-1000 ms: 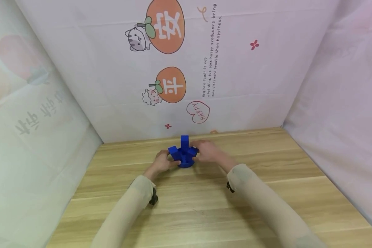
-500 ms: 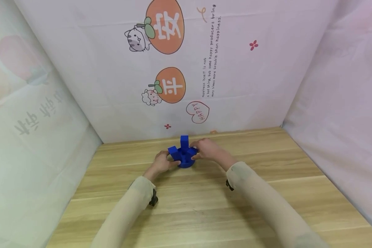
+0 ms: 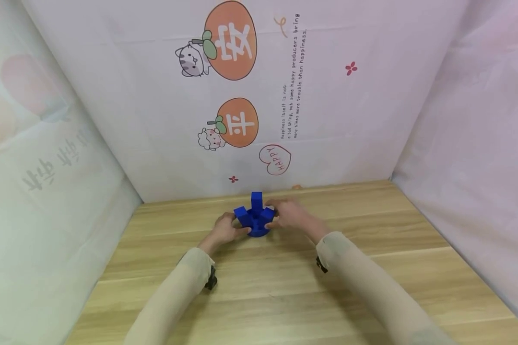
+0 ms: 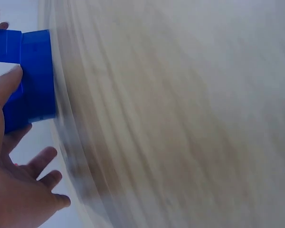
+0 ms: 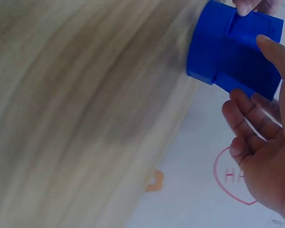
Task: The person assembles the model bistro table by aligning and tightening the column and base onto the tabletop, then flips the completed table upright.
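A blue plastic piece (image 3: 257,233) with a round base and three upright square blocks stands on the table near the back wall. My left hand (image 3: 223,231) pinches its left block, thumb in front and fingers behind. On the other side my right hand (image 3: 291,214) grips the right block between thumb and fingers. In the left wrist view the thumb (image 4: 9,83) lies against the blue side, over a white patch. The right wrist view shows the right hand (image 5: 270,156) with its thumb on the piece (image 5: 223,47) and some fingers held off it.
The wood-grain table (image 3: 259,292) runs forward from under the arms. A white printed cloth wall (image 3: 328,120) rises close behind the blue piece. More cloth walls stand at the left (image 3: 69,191) and right (image 3: 470,158). Dark bands (image 3: 211,278) sit at the wrists.
The whole scene sits slightly lower in the head view. Both hands keep their hold, and the blue piece stays in the same spot on the table.
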A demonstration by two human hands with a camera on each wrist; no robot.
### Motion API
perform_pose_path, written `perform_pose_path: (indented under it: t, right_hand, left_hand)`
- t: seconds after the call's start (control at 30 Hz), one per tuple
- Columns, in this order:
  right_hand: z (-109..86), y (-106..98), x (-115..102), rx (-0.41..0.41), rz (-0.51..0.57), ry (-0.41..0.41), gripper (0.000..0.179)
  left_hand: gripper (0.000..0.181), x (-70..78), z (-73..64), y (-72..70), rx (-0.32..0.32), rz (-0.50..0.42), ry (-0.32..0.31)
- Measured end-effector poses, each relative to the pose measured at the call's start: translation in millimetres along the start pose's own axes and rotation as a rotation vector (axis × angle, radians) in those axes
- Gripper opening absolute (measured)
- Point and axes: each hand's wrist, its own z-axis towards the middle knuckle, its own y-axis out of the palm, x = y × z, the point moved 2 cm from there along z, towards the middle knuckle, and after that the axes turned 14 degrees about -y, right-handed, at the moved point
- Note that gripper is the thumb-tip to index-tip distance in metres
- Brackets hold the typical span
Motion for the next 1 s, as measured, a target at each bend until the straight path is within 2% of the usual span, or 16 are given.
perform_pose_path:
  t: [0.1,0.33,0.47,0.63,0.77,1.0]
  right_hand:
    - [-1.7,10.1,5.3,-0.028,0.022,0.057,0.073]
    - [0.2,25.0,13.6,-0.098,0.021,0.098,0.058]
    - [4.0,27.8,17.1,-0.109,0.031,0.094,0.050]
    - [9.3,25.2,19.6,-0.063,0.047,0.077,0.046]
    - [10.5,24.5,19.3,-0.051,0.070,0.067,0.046]
    - [8.5,35.5,21.9,-0.049,0.086,0.052,0.045]
  left_hand:
    - [0.073,-3.4,1.0,-0.2,-0.024,0.042,0.042]
    - [0.058,-3.4,3.6,-5.0,-0.085,0.008,0.136]
    - [0.057,-0.3,5.3,-7.9,-0.081,0.015,0.123]
    - [0.060,4.1,9.5,-10.9,-0.045,0.010,0.106]
    - [0.050,3.7,13.8,-10.1,-0.036,-0.019,0.122]
    - [0.034,-1.0,14.0,-3.6,-0.067,-0.031,0.137]
